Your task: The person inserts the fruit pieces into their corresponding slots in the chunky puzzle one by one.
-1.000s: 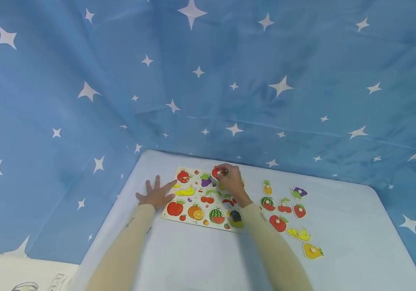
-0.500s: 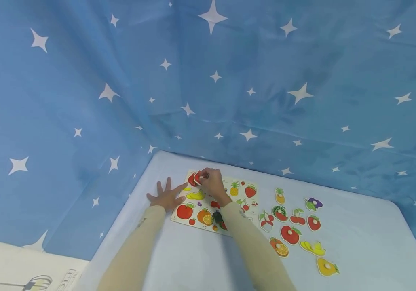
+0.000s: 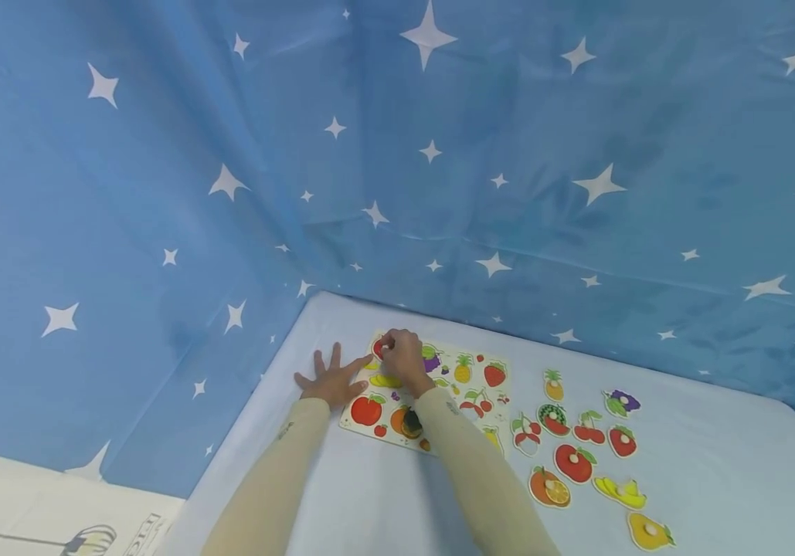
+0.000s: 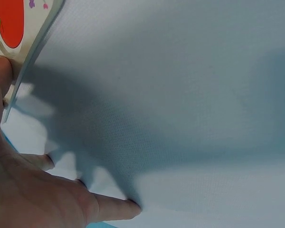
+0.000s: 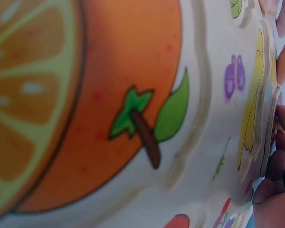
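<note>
Hands (image 3: pixel 330 384) (image 3: pixel 404 359) share the board (image 3: pixel 354 425), right pinching a red piece (image 3: pixel 378 348).

Fruit puzzle board (image 5: pixel 216 107): I see smooth, printed, wood-like
Surface (image 4: pixel 180 85): matt, finely textured cloth
Starry backdrop (image 3: pixel 480 208): creased, smooth cloth

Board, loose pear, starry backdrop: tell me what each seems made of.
Board: perhaps wood or fibreboard, smooth print; flat, with a crisp edge.
Pear: perhaps the same, printed; pale border and knob.
Backdrop: fabric or plastic sheet, faint sheen; soft folds and creases show.
</note>
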Tool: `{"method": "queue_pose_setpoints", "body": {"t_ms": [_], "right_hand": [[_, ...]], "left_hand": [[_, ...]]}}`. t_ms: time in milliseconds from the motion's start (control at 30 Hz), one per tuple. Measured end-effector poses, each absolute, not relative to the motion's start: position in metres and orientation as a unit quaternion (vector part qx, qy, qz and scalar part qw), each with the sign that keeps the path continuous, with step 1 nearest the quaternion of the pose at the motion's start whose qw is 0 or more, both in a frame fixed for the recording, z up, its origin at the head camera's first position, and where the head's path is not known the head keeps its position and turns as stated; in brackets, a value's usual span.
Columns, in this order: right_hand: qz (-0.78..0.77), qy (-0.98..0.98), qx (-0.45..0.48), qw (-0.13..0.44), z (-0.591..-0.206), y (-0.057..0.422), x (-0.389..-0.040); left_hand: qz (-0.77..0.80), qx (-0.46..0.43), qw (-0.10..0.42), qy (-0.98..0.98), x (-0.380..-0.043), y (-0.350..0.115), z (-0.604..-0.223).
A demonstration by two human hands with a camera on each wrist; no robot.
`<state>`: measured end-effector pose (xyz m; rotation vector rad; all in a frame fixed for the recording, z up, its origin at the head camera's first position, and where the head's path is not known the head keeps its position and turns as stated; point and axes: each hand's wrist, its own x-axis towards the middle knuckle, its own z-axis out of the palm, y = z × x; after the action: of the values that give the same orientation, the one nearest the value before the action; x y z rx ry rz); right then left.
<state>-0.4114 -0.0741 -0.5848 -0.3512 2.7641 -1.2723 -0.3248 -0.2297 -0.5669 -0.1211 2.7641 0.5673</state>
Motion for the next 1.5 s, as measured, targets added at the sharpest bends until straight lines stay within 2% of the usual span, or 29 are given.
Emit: {"method": "queue_pose_setpoints", "body": {"t_ms": [367, 600, 900, 1167, 1500], "right_hand": [[-0.399, 0.910, -0.099, 0.044, -0.582, -0.058, -0.412], [-0.370, 0.922, -0.106, 0.043, -0.580, -0.044, -0.412], [-0.345, 0.926, -0.146, 0.039, -0.577, -0.030, -0.412], [-0.345, 0.917, -0.199, 0.038, -0.563, -0.017, -0.406], [-0.423, 0.890, -0.172, 0.020, -0.545, 0.037, -0.400]], "left_hand": [[0.203, -0.024, 0.148, 0.968, -0.328, -0.214, -0.564], [0.205, -0.011, 0.160, 0.966, -0.330, -0.204, -0.560], [0.204, -0.007, 0.168, 0.964, -0.334, -0.197, -0.561], [0.198, -0.005, 0.165, 0.966, -0.331, -0.209, -0.559], [0.218, -0.014, 0.181, 0.959, -0.331, -0.240, -0.577]]}}
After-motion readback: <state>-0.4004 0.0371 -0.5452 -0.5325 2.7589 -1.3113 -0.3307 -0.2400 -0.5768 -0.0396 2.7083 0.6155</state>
